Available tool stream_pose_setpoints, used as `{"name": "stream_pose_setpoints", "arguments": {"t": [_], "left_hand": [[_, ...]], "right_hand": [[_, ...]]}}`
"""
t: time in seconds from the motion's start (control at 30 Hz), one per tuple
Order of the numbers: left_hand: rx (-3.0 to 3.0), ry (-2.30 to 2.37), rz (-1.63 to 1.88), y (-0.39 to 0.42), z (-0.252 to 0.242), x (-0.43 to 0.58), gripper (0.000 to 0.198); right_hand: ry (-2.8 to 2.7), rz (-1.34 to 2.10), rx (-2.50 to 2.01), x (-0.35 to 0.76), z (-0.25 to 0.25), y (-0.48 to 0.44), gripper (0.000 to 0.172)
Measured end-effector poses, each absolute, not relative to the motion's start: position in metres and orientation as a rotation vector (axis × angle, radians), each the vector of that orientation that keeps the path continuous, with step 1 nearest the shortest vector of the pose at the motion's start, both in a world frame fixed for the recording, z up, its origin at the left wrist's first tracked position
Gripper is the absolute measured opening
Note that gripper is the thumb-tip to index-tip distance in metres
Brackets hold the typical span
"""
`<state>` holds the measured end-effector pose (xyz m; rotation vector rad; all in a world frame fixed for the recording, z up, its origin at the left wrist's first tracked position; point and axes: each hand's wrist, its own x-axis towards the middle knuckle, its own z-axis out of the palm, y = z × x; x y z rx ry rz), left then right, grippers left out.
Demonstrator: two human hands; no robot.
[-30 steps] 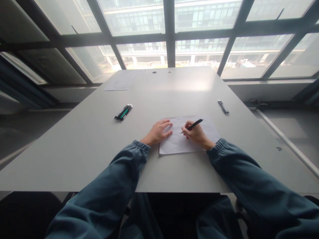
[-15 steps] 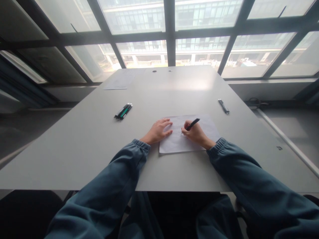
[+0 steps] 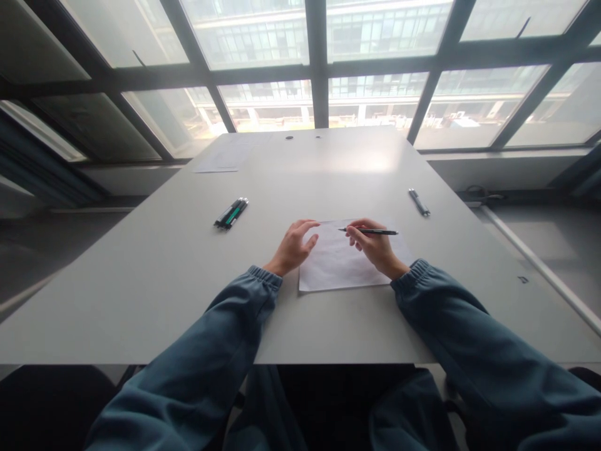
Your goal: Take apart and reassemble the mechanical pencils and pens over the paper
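Note:
A white sheet of paper lies on the table in front of me. Over its right part my right hand grips a black pen between thumb and fingers. The pen is tipped nearly level, with its point to the left. Whether that point touches the paper I cannot tell. At the sheet's left edge is my left hand, holding nothing, thumb and fingers apart and the fingers bent toward the paper.
Several pens in black and green lie together on the white table, left of the paper. Grey pens rest to the right. Another paper sheet is at the far left, below the windows.
My right hand has lifted and turned, swinging the pen from a steep writing slant to nearly level. My left hand has drawn its fingers up and back from lying flatter on the paper.

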<state>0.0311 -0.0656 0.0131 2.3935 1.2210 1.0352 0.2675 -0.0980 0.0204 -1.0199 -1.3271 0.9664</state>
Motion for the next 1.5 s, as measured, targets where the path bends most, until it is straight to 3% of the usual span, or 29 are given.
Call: {"name": "stream_pose_setpoints", "arguments": {"t": [0.13, 0.27, 0.4, 0.7, 1.13, 1.5], "left_hand": [[2.319, 1.163, 1.182, -0.072, 0.024, 0.034, 0.024], [2.356, 1.002, 1.206, -0.077, 0.029, 0.037, 0.027], [2.383, 0.827, 1.210, -0.079, 0.029, 0.039, 0.034], [2.324, 0.817, 1.369, -0.082, 0.031, 0.041, 0.011], [2.247, 1.141, 1.510, -0.081, 0.032, 0.039, 0.012], [2.205, 1.162, 1.535, -0.078, 0.032, 0.035, 0.013]], "right_hand": [[-1.293, 1.190, -0.916, 0.268, 0.024, -0.101, 0.039], [-1.312, 1.190, -0.888, 0.265, 0.022, -0.103, 0.027], [-1.413, 1.197, -0.870, 0.264, 0.023, -0.106, 0.026], [-1.323, 1.263, -0.870, 0.265, 0.024, -0.106, 0.040], [-1.219, 1.037, -0.954, 0.266, 0.020, -0.097, 0.060], [-1.346, 1.122, -0.864, 0.266, 0.016, -0.099, 0.073]]}}
